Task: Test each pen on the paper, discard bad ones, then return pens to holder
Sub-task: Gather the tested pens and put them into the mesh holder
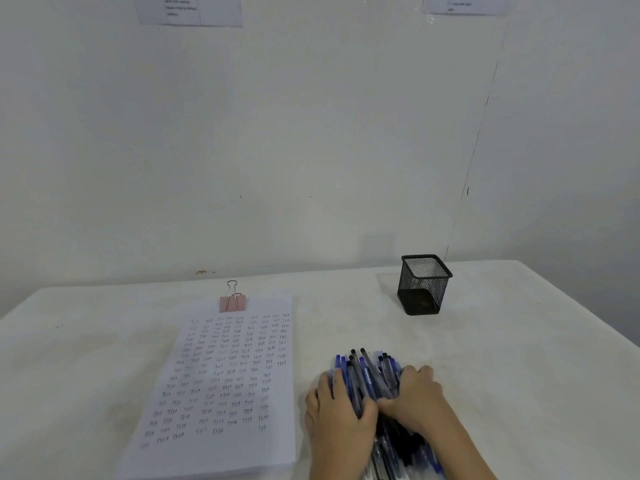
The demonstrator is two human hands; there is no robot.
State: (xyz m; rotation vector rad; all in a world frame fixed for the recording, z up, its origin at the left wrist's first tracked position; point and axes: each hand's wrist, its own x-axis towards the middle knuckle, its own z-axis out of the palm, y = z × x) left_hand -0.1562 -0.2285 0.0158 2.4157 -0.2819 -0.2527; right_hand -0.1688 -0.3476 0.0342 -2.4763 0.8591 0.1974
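Note:
A big bundle of blue and black pens (370,374) lies on the white table, tips pointing away from me. My left hand (337,407) presses against its left side and my right hand (415,396) against its right side, so both hands cup the bundle between them. More pens of the same bundle show below my hands near the bottom edge. A black mesh pen holder (423,285) stands empty at the back right. To the left lies a stack of paper (221,382) covered with rows of small handwritten test marks, held by a pink binder clip (232,301) at its top.
The white table (519,358) ends at a white wall behind the holder and the paper. Its right edge slants down at the far right. Printed sheets (188,10) hang high on the wall.

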